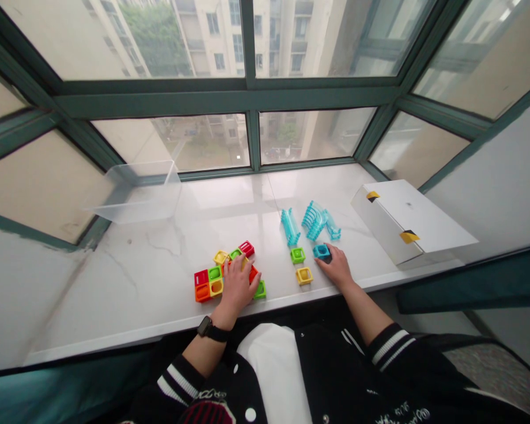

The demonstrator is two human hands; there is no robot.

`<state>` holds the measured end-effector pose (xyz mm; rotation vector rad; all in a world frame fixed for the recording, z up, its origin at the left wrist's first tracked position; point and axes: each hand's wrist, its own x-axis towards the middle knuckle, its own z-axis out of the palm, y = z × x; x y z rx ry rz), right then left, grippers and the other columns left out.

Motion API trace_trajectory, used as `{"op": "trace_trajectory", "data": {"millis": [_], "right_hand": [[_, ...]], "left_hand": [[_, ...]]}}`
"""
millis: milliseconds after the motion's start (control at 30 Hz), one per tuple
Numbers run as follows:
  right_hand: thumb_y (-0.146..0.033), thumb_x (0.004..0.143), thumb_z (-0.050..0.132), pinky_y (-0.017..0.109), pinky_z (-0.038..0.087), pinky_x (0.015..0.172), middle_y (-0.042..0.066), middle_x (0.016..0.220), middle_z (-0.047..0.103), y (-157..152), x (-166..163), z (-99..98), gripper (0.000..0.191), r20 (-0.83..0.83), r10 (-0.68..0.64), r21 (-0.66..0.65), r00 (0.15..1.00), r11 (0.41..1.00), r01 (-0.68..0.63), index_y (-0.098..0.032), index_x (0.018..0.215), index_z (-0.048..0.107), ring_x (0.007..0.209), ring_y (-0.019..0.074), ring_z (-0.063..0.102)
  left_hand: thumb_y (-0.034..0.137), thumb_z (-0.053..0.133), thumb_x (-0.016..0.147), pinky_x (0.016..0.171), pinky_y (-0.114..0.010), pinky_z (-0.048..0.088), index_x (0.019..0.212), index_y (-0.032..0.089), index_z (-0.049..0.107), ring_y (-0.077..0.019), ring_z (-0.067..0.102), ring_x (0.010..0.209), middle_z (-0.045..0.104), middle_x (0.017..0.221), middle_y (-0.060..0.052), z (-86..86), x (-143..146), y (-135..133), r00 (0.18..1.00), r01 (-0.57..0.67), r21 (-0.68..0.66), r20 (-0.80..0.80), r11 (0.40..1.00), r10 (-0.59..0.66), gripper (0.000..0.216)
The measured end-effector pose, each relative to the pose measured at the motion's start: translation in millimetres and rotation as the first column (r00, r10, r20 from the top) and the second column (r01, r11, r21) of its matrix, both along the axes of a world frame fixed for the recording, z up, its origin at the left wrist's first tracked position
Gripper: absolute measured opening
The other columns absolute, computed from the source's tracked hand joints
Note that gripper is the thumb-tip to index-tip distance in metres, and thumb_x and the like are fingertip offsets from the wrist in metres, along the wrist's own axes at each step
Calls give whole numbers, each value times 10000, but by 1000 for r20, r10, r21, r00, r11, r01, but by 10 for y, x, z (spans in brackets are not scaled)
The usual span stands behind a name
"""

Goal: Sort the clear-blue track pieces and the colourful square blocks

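Hands, 2, bare, logged from the head view, the only view held. Left hand (238, 285): on a cluster of coloured cubes (208, 282). Right hand (338, 268): at a teal cube (321, 251).

Surface: white marble sill (150, 277), grey-veined and glossy, spanning a bay window. Dark teal window frame (247, 97) behind and at both sides; the panes look onto pale apartment blocks and trees. Plain white wall at right.

Items on the sill:
- 1 clear plastic tub (136, 191), far left against the frame, well apart from the cubes.
- 1 group of teal curved track pieces (311, 221), just beyond the teal cube.
- 1 green cube (297, 255) and 1 yellow cube (304, 275), loose between the 2 hands, green behind yellow, not touching.
- 1 white box (406, 221) with 2 yellow tabs, far right, lying askew.
- Cluster: red, orange, green and yellow cubes packed against one another, near the front edge, left of centre.

Pose, left: palm down over the right part of the cluster, fingers spread apart and pointing away from the body. Black watch (209, 328) on the wrist; black cuff with white stripes at mid-forearm.

Pose, right: forearm angled in from the lower right, hand low on the sill, fingertips touching the near right side of the teal cube, which sits on the marble right of the green cube. Whether the fingers pinch it or only rest against it cannot be told.
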<state>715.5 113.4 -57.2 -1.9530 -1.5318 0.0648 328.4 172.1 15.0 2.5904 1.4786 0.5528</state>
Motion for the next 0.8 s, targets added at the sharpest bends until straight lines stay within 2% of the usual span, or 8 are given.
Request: {"op": "trace_trajectory", "data": {"millis": [800], "right_hand": [[-608, 920, 628, 544, 495, 1078, 197, 1325, 699, -9, -22, -14, 682, 56, 11, 16, 998, 1000, -12, -141, 1417, 608, 1226, 384, 618]], "left_hand": [[427, 582, 993, 1279, -656, 241, 1347, 218, 660, -373, 475, 1450, 550, 1529, -181, 25, 4, -3, 1000, -3, -8, 4, 1000, 3, 419]]}}
